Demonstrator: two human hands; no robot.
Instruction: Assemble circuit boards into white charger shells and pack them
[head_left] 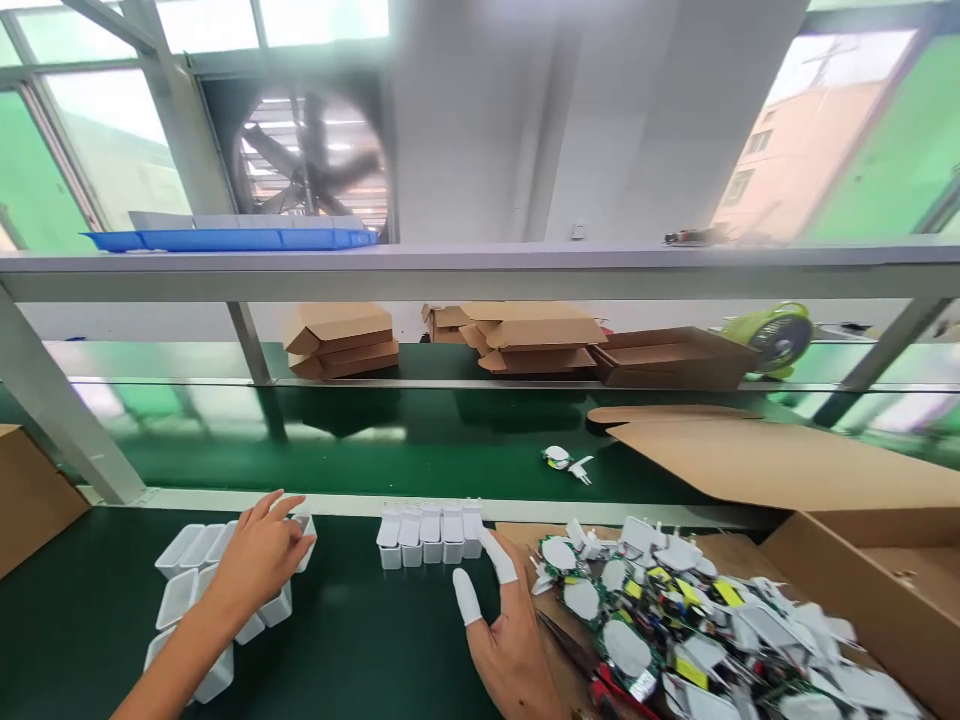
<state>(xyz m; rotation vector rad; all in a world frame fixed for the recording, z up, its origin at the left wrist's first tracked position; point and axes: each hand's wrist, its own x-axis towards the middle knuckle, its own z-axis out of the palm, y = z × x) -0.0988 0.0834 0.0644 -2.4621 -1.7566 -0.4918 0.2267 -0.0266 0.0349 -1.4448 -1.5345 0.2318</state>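
Note:
My left hand (266, 550) is over a group of white plastic cases (178, 598) at the left. Its fingers are spread; one case (305, 540) lies just by the fingertips, and I cannot tell whether they touch it. My right hand (514, 640) has white covers on thumb and forefinger, held apart. That forefinger lies beside the right end of a row of several small white boxes (431, 535), touching or very near it. Right of this hand is a heap of circuit boards with white round parts and wires (630, 645). Red-handled pliers (600, 680) lie at its edge.
An open cardboard box (877, 570) stands at the right and another box (34, 500) at the left. A loose assembly (559, 458) lies on the green belt (450, 455) behind. Across the top runs a metal shelf (480, 272) bearing a blue tray (240, 240).

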